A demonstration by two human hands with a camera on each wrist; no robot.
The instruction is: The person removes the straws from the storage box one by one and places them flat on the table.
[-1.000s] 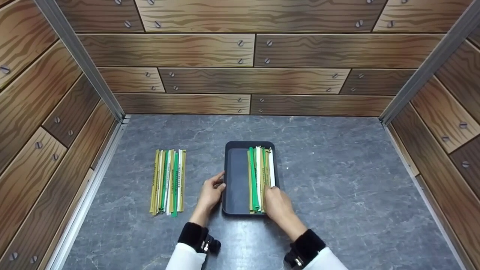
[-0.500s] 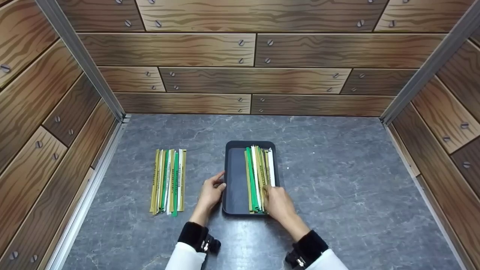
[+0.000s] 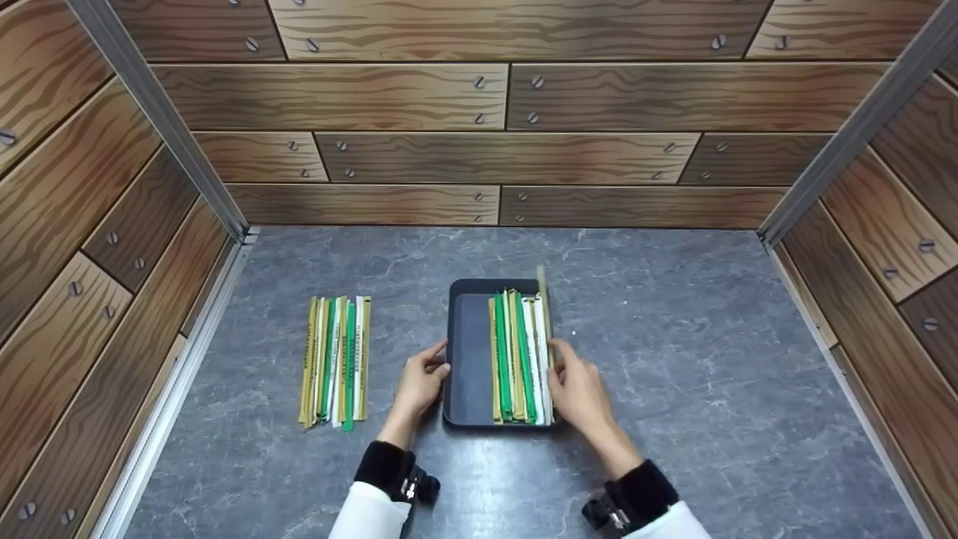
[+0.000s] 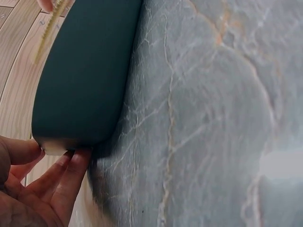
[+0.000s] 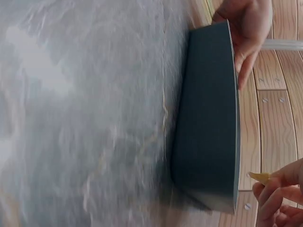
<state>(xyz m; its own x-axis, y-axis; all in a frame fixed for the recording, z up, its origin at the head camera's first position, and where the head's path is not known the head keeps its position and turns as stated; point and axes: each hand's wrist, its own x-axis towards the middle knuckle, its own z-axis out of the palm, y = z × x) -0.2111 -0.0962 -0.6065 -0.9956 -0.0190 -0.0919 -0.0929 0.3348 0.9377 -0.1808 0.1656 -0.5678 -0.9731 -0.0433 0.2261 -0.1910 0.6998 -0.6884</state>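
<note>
My left hand (image 3: pixel 420 383) touches the left wall of a dark, shallow tray (image 3: pixel 470 359) with its thumb and fingertips. In the left wrist view the thumb and fingers (image 4: pixel 71 172) meet the tray's end wall. Over the tray's right rim, my right hand (image 3: pixel 584 389) pinches a long, thin gold stick (image 3: pixel 544 299), probably paper-wrapped. Its gold end pokes out between thumb and finger in the right wrist view. Gold, green and white sticks (image 3: pixel 516 359) of the same kind lie side by side lengthwise in the tray's right half. The tray's left half shows bare floor.
A second group of similar gold, green and white sticks (image 3: pixel 335 363) lies on the grey marbled tabletop (image 3: pixel 711 359), left of the tray. Wood-patterned panels (image 3: pixel 419 157) enclose the back and sides. Metal rails (image 3: pixel 168 120) run along the corners.
My right hand has moved from over the sticks in the tray to its right rim, and a gold stick now stands out from its fingers. The left hand has stayed against the tray.
</note>
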